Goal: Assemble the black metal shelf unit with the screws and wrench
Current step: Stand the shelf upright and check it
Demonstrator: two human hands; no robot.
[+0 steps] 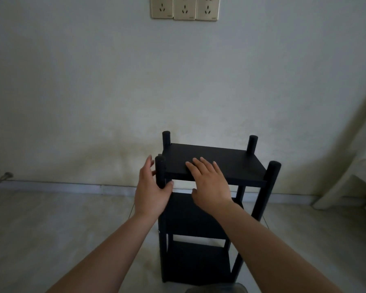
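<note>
while right hand [207, 182] lies flat on shelf unit [230, 163], left hand [151, 191] cups post [160, 172]

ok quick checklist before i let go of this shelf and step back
1. Shelf upright on the floor: ok.
2. All four posts stand above the top board: ok.
3. Left hand at the near left post, thumb touching it, fingers straight: ok.
4. Right hand flat on the top board, steadying it: ok.
5. Screws tight: cannot tell, none are visible.
6. Wrench and spare screws out of the way: cannot tell, not in view.
</note>
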